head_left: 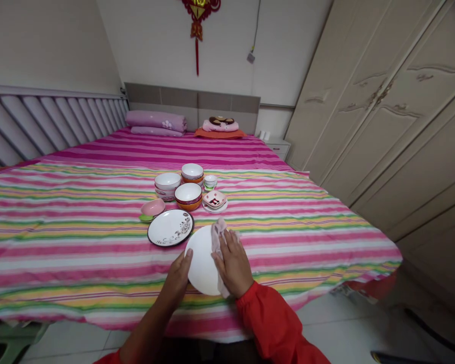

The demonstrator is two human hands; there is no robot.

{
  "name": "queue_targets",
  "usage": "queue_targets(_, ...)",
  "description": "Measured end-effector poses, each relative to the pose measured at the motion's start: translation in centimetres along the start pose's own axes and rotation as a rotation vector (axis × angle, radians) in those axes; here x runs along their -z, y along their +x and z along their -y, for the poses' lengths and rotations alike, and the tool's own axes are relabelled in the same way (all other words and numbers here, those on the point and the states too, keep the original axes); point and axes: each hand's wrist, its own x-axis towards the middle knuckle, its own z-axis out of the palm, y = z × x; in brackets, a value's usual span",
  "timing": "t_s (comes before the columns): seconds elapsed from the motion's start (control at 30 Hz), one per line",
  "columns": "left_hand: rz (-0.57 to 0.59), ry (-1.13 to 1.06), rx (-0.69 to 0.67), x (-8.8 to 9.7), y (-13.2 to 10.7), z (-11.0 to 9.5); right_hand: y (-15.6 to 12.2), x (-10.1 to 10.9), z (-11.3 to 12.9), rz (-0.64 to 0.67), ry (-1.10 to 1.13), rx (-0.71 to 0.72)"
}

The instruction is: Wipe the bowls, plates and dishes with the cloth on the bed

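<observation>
A white plate is held low over the near edge of the striped bed cover. My left hand grips its left rim, thumb on top of the plate and the other fingers hidden beneath. On the right side of the plate, my right hand presses a pale pinkish cloth against the surface, its fingers over the cloth. Just beyond lies a dark-rimmed plate with a floral print, close to the white plate's upper left.
Behind the plates stand stacked bowls, a pink bowl, a square patterned dish and a stack of small cups. Folded bedding rests by the headboard. A wardrobe stands at right, a railing at left.
</observation>
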Motion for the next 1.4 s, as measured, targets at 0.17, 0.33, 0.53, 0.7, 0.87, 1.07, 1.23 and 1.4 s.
queue_targets(0.17, -0.066, 0.106, -0.016, 0.5, 0.3, -0.6, -3.6, -0.1, -0.1, -0.026, -0.008, -0.007)
queue_targets(0.33, -0.096, 0.04, -0.042, 0.2, 1.1, -0.2, -5.3, 0.3, 3.1, 0.075, 0.049, 0.114)
queue_targets(0.53, -0.047, 0.079, -0.099, -0.4, 0.7, 0.7, -2.2, 0.8, 5.4, 0.115, 0.1, 0.133)
queue_targets(0.7, 0.005, 0.018, 0.027, -1.2, -0.4, 0.6, 1.0, 0.4, 3.2, 0.069, 0.069, 0.079)
queue_targets(0.87, -0.003, 0.042, -0.023, -0.8, -0.6, -0.2, 0.8, -0.2, 0.0, -0.002, 0.026, -0.004)
queue_targets(1.07, -0.068, 0.022, 0.007, 0.6, 0.4, 0.2, -3.1, 0.2, -0.7, 0.008, 0.053, 0.046)
queue_targets(1.23, -0.069, -0.019, -0.003, -0.2, 0.8, -0.3, -5.2, 0.9, 1.2, 0.056, 0.088, 0.238)
queue_targets(1.4, -0.007, -0.176, 0.113, -2.0, 0.4, -1.8, -4.2, 2.0, 1.0, -0.026, 0.072, 0.325)
